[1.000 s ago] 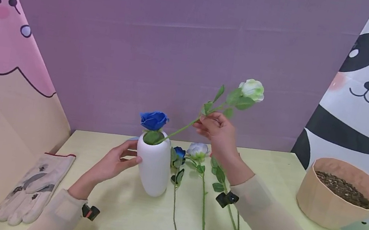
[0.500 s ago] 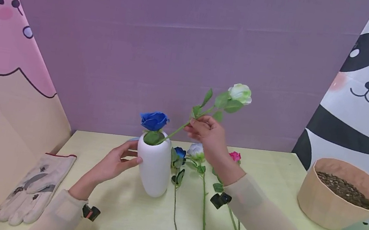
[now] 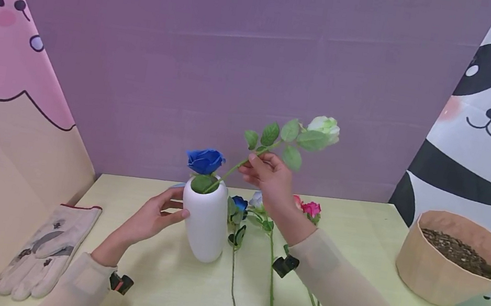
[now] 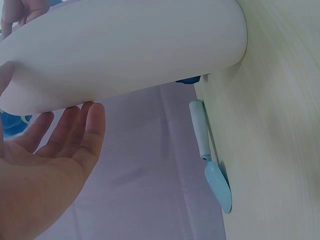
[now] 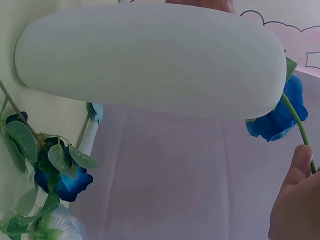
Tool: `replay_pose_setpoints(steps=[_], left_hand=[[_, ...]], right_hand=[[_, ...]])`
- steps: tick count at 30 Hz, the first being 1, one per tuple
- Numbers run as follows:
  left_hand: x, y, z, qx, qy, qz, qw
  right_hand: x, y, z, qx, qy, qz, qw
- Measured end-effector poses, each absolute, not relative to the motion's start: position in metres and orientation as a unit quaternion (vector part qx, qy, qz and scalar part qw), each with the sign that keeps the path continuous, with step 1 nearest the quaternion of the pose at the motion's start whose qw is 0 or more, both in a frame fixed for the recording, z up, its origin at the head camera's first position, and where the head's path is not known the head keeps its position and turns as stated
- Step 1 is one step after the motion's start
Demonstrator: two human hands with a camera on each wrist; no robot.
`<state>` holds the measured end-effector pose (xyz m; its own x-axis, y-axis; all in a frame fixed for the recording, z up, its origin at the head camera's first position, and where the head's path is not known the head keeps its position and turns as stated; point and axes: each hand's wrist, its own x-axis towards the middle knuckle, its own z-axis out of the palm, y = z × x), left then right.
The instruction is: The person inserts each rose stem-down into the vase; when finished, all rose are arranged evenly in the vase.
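Observation:
A white vase (image 3: 204, 221) stands upright on the table with a blue rose (image 3: 205, 161) in its mouth. Around the vase's upper left side, my left hand (image 3: 154, 216) rests its fingers and thumb, gripping it. My right hand (image 3: 272, 181) pinches the green stem of a white rose (image 3: 323, 129), just below its leaves. That stem slants down to the left and its lower end goes into the vase opening. In the left wrist view the fingertips (image 4: 94, 117) touch the vase wall. The stem in my right hand also shows in the right wrist view.
Right of the vase lie a smaller blue rose (image 3: 239, 204), a pale white flower (image 3: 258, 200) and a pink rose (image 3: 311, 209). Gloves (image 3: 49, 250) lie at left. A pot of soil (image 3: 455, 258) stands at right. Behind the vase lies a light-blue trowel (image 4: 210, 160).
My right hand has moved left and slightly down, sliding the white rose's stem towards the vase. The flower has turned, spreading its leaves into view. The left hand and vase have stayed put.

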<state>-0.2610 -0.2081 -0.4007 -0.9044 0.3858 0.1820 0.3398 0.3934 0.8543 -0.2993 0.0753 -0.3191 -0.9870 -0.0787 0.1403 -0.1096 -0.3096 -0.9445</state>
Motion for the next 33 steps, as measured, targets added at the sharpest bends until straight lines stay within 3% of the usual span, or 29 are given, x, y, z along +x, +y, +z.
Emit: replay_pose_setpoints(steps=[18, 33], left_hand=[[-0.263, -0.209, -0.404, 0.213, 0.836, 0.505, 0.023], [-0.263, -0.209, -0.403, 0.209, 0.839, 0.502, 0.025]], right_hand=[[-0.301, 0.06, -0.318, 0.033, -0.588, 0.808, 0.014], [-0.298, 0.044, -0.33, 0.074, -0.708, 0.702, 0.003]])
